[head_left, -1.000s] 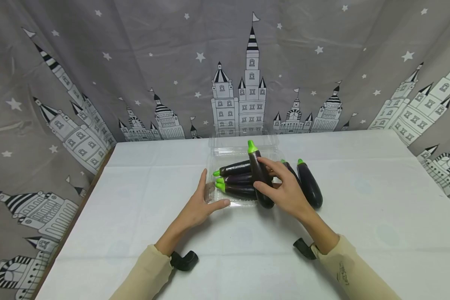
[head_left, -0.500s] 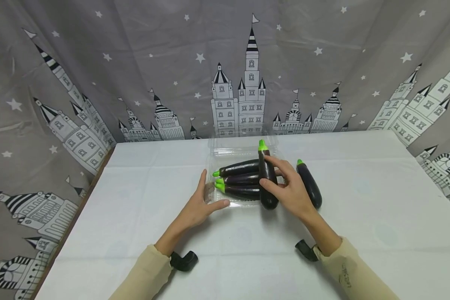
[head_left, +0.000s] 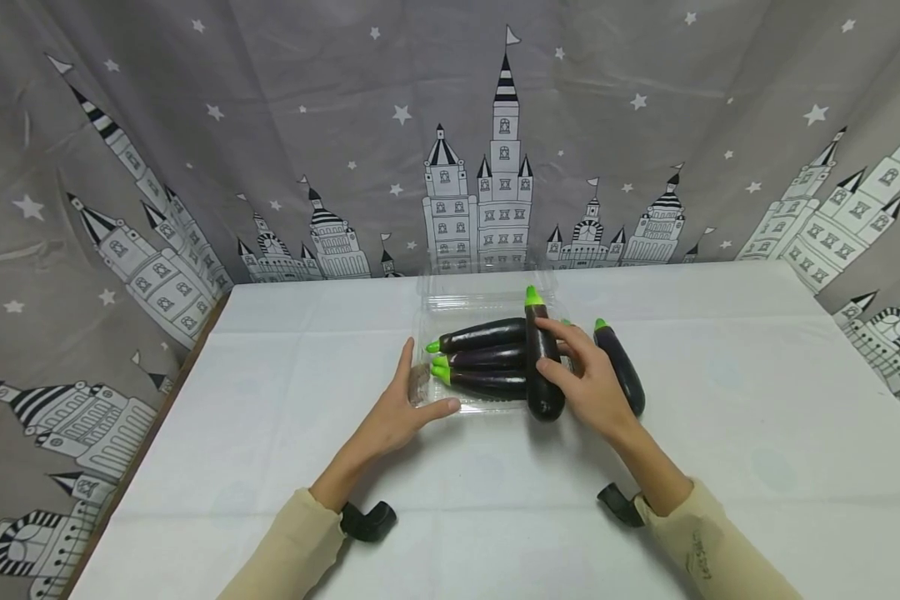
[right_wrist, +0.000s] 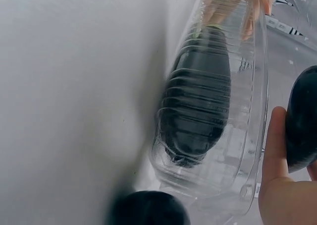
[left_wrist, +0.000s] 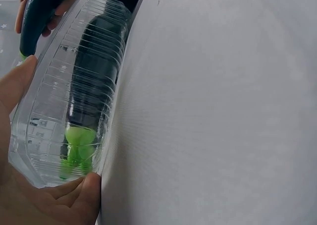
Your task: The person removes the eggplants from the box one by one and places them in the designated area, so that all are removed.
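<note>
My right hand (head_left: 587,379) pinches a dark purple eggplant (head_left: 543,375) with a green stem between thumb and fingers. It hangs across the right part of a clear plastic container (head_left: 453,304), stem pointing away from me. Inside the container, several eggplants (head_left: 487,383) lie sideways, stems to the left; their right ends are hidden under the held one. Spread round the container's left front corner, my left hand (head_left: 392,418) touches it with straight thumb and fingers. In the left wrist view, an eggplant (left_wrist: 91,76) shows through the ribbed wall.
Right of my right hand lies another eggplant (head_left: 621,371) on the white tablecloth (head_left: 720,417). A green stem tip (head_left: 565,322) peeks out behind my right hand. The container's raised lid (head_left: 487,279) stands at the back, near the grey castle-print curtain (head_left: 315,100).
My right hand has moved the held eggplant rightward over the container, uncovering more of the eggplants inside. My left hand has stayed at the container's corner.
</note>
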Demonstrator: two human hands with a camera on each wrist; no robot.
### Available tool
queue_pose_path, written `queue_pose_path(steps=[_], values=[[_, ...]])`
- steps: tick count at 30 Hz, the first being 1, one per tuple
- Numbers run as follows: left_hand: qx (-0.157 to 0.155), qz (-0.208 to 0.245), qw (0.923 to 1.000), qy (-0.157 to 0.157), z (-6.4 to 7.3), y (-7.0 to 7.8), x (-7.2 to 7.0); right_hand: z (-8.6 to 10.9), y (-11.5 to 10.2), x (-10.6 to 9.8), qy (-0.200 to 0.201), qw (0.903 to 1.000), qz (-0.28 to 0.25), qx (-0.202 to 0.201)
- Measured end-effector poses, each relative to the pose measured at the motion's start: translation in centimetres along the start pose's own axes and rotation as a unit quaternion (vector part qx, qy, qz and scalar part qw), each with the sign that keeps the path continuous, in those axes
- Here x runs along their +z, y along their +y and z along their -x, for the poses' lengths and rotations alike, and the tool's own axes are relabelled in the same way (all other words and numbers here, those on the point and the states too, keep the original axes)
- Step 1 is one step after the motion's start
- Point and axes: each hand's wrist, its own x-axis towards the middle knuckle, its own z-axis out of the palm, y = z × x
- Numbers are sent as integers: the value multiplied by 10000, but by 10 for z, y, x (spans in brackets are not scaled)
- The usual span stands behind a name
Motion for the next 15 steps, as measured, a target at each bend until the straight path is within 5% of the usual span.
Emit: queue_pose_path(steps=[15], values=[[-54, -1, 10000, -17, 1, 1, 1, 5, 0, -9, -167, 9998, -90, -111]])
